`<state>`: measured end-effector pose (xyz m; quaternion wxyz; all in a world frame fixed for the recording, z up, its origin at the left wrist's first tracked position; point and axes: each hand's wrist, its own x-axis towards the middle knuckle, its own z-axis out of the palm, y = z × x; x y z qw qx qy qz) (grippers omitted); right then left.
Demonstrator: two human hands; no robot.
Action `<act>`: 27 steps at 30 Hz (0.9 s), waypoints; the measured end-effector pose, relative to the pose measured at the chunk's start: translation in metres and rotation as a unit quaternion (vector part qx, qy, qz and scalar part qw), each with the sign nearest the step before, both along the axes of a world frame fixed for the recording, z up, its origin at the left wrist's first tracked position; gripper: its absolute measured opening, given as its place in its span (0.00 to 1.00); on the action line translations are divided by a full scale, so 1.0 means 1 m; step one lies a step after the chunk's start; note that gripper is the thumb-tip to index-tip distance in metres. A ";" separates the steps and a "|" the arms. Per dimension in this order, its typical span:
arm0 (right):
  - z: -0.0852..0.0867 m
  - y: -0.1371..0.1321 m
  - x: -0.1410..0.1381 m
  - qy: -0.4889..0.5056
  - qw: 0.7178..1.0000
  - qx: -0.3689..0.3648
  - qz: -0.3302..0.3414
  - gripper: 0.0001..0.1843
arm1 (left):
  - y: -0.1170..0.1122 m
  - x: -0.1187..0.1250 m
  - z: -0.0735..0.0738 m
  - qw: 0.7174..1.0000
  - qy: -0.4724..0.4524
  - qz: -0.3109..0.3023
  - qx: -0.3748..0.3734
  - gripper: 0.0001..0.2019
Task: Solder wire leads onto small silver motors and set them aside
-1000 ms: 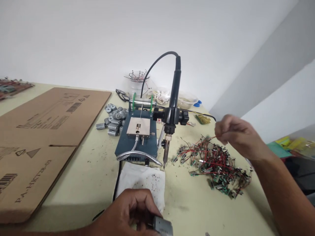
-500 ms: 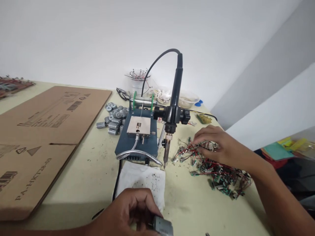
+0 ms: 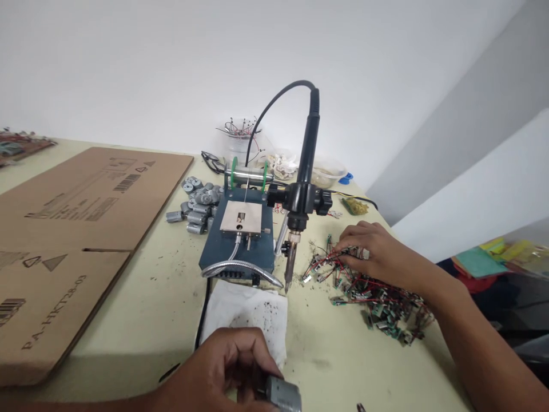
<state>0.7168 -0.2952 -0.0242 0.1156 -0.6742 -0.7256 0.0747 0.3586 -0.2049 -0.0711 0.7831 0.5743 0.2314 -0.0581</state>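
At far left lies 1 flattened cardboard sheet (image 3: 86, 229), then a heap of small metal motors (image 3: 199, 206), too many to count, within reach of 1 solder spool (image 3: 247, 176) on its station. 1 soldering iron (image 3: 307, 154) stands clamped upright, likely to keep its tip off the table, just behind 1 speckled paper towel (image 3: 244, 312). Your left hand (image 3: 227, 366) curls closed around 1 motor (image 3: 282, 395). Your right hand (image 3: 369, 252) rests narrowly cupped on a tangled pile of wired motors (image 3: 377, 303); whether it grips anything cannot be told.
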 end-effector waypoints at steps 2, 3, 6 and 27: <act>-0.003 0.002 -0.001 0.009 1.000 0.001 0.002 0.07 | 0.000 0.000 0.001 1.000 0.011 0.000 0.003 0.22; -0.003 0.003 -0.002 0.018 1.000 0.004 0.004 0.07 | 0.000 0.000 0.002 1.000 0.014 0.002 0.002 0.21; 0.001 0.002 -0.002 0.049 0.998 0.025 -0.003 0.09 | -0.001 0.001 0.005 1.000 0.016 0.009 0.000 0.19; 0.026 -0.011 0.003 0.406 0.897 0.054 -0.168 0.11 | -0.005 -0.001 -0.006 0.999 -0.035 0.027 -0.020 0.20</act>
